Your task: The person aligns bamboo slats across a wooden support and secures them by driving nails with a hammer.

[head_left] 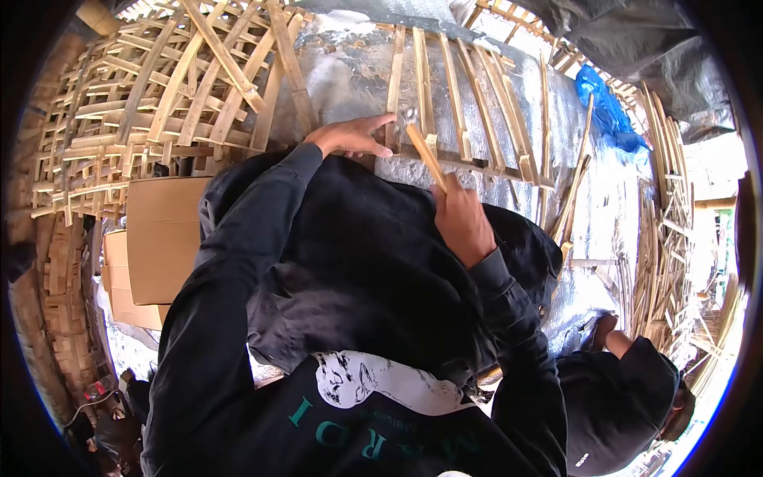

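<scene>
My right hand (463, 219) is closed around the wooden handle of a hammer (425, 155), which tilts up and to the left. Its shiny head is blurred beside a bamboo strip (395, 75). Near that strip's lower end is my left hand (350, 137), its thumb and forefinger stretched out and apart. Whether the fingertips press on the strip is hard to make out. Several more bamboo strips (455, 99) run side by side to the right, their lower ends along a crosswise bamboo piece (477, 163). No nail can be made out.
Woven bamboo lattice panels (159, 87) are stacked at the left, above a cardboard box (167, 238). Bamboo slats (664, 238) and a blue plastic bag (608, 111) lie at the right. Another person (620, 397) in dark clothes is at the lower right.
</scene>
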Demonstrator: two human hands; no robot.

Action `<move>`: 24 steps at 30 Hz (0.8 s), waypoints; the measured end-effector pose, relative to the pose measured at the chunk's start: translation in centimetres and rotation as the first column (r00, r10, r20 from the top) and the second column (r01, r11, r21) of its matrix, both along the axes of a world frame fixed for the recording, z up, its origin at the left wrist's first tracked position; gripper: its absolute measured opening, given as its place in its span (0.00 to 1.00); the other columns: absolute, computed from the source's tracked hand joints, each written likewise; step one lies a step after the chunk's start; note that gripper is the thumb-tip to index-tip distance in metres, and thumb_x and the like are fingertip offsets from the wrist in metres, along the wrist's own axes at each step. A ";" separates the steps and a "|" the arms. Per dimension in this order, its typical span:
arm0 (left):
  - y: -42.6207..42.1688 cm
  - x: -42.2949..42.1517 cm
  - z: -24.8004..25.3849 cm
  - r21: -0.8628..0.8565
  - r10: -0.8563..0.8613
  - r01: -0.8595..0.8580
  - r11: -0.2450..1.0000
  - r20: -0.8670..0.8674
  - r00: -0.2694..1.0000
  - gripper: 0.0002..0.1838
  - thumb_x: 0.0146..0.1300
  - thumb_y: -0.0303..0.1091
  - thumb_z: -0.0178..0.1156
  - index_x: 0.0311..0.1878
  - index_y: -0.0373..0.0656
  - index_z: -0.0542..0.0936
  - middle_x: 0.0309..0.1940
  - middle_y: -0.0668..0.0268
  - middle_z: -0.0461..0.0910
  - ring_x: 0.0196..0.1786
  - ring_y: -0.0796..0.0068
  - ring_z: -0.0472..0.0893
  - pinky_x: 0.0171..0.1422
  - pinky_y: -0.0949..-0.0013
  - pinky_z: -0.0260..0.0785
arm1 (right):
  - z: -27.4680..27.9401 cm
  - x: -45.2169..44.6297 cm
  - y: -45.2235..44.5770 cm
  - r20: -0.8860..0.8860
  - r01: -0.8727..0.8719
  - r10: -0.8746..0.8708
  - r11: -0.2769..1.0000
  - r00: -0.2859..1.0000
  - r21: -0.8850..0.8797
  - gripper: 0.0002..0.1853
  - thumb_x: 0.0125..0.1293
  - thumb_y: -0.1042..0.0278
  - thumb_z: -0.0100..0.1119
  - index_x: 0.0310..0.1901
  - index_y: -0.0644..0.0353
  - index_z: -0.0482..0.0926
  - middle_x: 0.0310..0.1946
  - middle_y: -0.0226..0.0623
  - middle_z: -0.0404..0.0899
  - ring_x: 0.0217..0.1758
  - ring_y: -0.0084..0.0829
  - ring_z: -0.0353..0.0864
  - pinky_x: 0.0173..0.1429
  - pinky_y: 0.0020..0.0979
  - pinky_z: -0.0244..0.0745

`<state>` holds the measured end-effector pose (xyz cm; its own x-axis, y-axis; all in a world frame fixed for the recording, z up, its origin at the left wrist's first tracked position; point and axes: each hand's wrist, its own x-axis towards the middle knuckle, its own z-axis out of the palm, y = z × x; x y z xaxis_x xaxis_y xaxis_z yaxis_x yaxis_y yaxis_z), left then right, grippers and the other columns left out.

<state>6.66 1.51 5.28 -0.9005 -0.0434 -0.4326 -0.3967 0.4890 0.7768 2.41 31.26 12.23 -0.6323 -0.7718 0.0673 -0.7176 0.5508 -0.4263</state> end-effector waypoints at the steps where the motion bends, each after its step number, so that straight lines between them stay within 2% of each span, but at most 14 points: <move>1: 0.2 0.0 0.3 0.014 0.003 -0.004 1.000 0.040 0.999 0.38 0.62 0.46 0.72 0.74 0.66 0.66 0.51 0.59 0.80 0.27 0.74 0.76 0.33 0.67 0.72 | 0.5 -0.1 -0.4 -0.008 -0.035 0.034 0.997 0.999 -0.069 0.13 0.77 0.65 0.55 0.52 0.67 0.70 0.24 0.63 0.79 0.29 0.66 0.80 0.34 0.64 0.70; 2: 0.1 0.2 0.8 0.101 -0.092 0.096 0.990 -0.044 0.995 0.39 0.62 0.47 0.72 0.75 0.66 0.65 0.50 0.60 0.80 0.27 0.74 0.76 0.33 0.67 0.72 | 1.5 0.0 -0.7 0.011 -0.016 0.018 0.991 1.000 -0.134 0.13 0.78 0.64 0.55 0.51 0.67 0.69 0.24 0.63 0.78 0.30 0.65 0.80 0.33 0.63 0.71; 3: 0.4 0.4 0.7 0.105 -0.087 0.091 0.990 -0.037 0.996 0.39 0.62 0.47 0.72 0.75 0.66 0.65 0.50 0.60 0.80 0.27 0.74 0.76 0.33 0.67 0.72 | 1.8 0.4 -1.0 0.018 -0.020 0.023 0.991 1.000 -0.131 0.13 0.78 0.64 0.55 0.51 0.67 0.69 0.24 0.63 0.78 0.30 0.65 0.80 0.33 0.63 0.71; 5: 0.2 0.3 1.1 0.082 -0.098 0.103 0.991 -0.055 0.994 0.40 0.62 0.47 0.72 0.75 0.66 0.65 0.49 0.60 0.80 0.27 0.74 0.75 0.32 0.67 0.72 | 2.2 0.9 -1.7 0.077 0.146 -0.131 0.963 0.988 -0.229 0.13 0.78 0.64 0.55 0.51 0.67 0.69 0.24 0.63 0.78 0.31 0.66 0.80 0.34 0.62 0.71; 6: 0.3 0.3 1.3 0.086 -0.081 0.082 0.993 -0.021 0.997 0.40 0.61 0.47 0.72 0.75 0.67 0.65 0.48 0.60 0.80 0.27 0.74 0.75 0.32 0.67 0.71 | 1.3 1.0 -1.4 0.072 0.169 -0.160 0.978 0.984 -0.125 0.14 0.78 0.63 0.55 0.51 0.67 0.69 0.24 0.64 0.78 0.31 0.66 0.80 0.34 0.61 0.72; 7: 0.3 0.3 1.3 0.081 -0.081 0.083 0.993 -0.026 0.996 0.40 0.61 0.47 0.72 0.75 0.67 0.65 0.48 0.60 0.80 0.27 0.74 0.75 0.32 0.67 0.71 | 0.7 1.2 -1.0 0.068 0.168 -0.160 0.977 0.985 -0.131 0.14 0.78 0.63 0.55 0.51 0.67 0.69 0.24 0.64 0.78 0.31 0.66 0.80 0.34 0.61 0.72; 9: 0.5 0.4 1.1 0.010 0.012 -0.012 1.000 0.038 0.999 0.40 0.62 0.46 0.72 0.75 0.67 0.65 0.46 0.60 0.80 0.26 0.74 0.75 0.32 0.67 0.71 | 0.1 1.5 -0.2 0.018 -0.007 0.007 1.000 1.000 0.006 0.14 0.79 0.63 0.54 0.51 0.67 0.69 0.25 0.65 0.78 0.30 0.65 0.81 0.34 0.61 0.73; 10: 0.5 0.3 0.8 0.015 0.006 -0.006 1.000 0.037 0.999 0.39 0.62 0.46 0.72 0.75 0.67 0.64 0.44 0.61 0.81 0.26 0.74 0.74 0.32 0.67 0.71 | 0.2 1.3 -0.1 -0.067 -0.042 0.040 0.999 0.997 -0.018 0.14 0.79 0.63 0.54 0.51 0.66 0.69 0.23 0.64 0.77 0.28 0.64 0.80 0.33 0.60 0.73; 15: 0.1 0.3 0.5 0.122 -0.093 0.096 0.988 -0.028 0.995 0.37 0.63 0.45 0.71 0.74 0.68 0.65 0.49 0.63 0.81 0.26 0.74 0.75 0.32 0.68 0.71 | 2.1 1.4 -1.9 0.026 0.079 -0.076 0.974 0.997 -0.212 0.13 0.79 0.64 0.54 0.52 0.66 0.68 0.18 0.62 0.75 0.23 0.63 0.79 0.30 0.58 0.74; 17: 0.1 0.2 0.5 0.077 -0.097 0.103 0.992 -0.082 0.992 0.42 0.61 0.48 0.72 0.77 0.67 0.63 0.31 0.64 0.77 0.26 0.74 0.75 0.27 0.68 0.68 | 0.6 1.6 -1.3 0.057 0.118 -0.112 0.988 0.992 -0.104 0.14 0.78 0.64 0.54 0.52 0.66 0.67 0.19 0.62 0.75 0.25 0.63 0.79 0.31 0.59 0.73; 18: 0.3 0.3 -0.2 0.016 0.017 -0.016 1.000 -0.056 0.998 0.48 0.59 0.50 0.73 0.81 0.71 0.59 0.29 0.66 0.76 0.26 0.74 0.75 0.27 0.68 0.68 | 0.4 2.0 -0.7 -0.001 0.067 -0.067 0.996 0.998 0.050 0.14 0.78 0.64 0.55 0.52 0.66 0.68 0.20 0.62 0.75 0.27 0.63 0.80 0.32 0.59 0.73; 21: -0.1 0.0 -1.4 0.017 0.036 -0.036 0.999 -0.010 0.999 0.51 0.59 0.52 0.74 0.83 0.73 0.56 0.28 0.66 0.75 0.26 0.75 0.74 0.27 0.68 0.67 | -0.2 1.4 -0.4 -0.053 -0.025 0.022 0.998 0.998 -0.058 0.14 0.77 0.64 0.56 0.51 0.67 0.67 0.21 0.63 0.75 0.28 0.64 0.80 0.33 0.60 0.73; 23: 0.3 0.3 0.9 0.058 -0.014 0.014 0.998 0.007 1.000 0.50 0.60 0.50 0.73 0.83 0.72 0.57 0.28 0.67 0.75 0.25 0.75 0.73 0.27 0.69 0.66 | 0.8 0.8 -1.0 0.038 -0.023 0.027 0.994 0.999 -0.103 0.15 0.77 0.64 0.57 0.51 0.68 0.68 0.21 0.62 0.76 0.28 0.65 0.79 0.33 0.60 0.72; 24: 0.3 0.2 1.2 0.092 -0.086 0.083 0.992 0.023 0.996 0.53 0.60 0.49 0.73 0.84 0.60 0.53 0.44 0.60 0.76 0.28 0.74 0.75 0.30 0.69 0.69 | 1.3 1.2 -1.4 0.031 0.048 -0.043 0.985 0.999 -0.168 0.15 0.77 0.64 0.57 0.51 0.68 0.69 0.21 0.62 0.76 0.28 0.65 0.78 0.33 0.60 0.72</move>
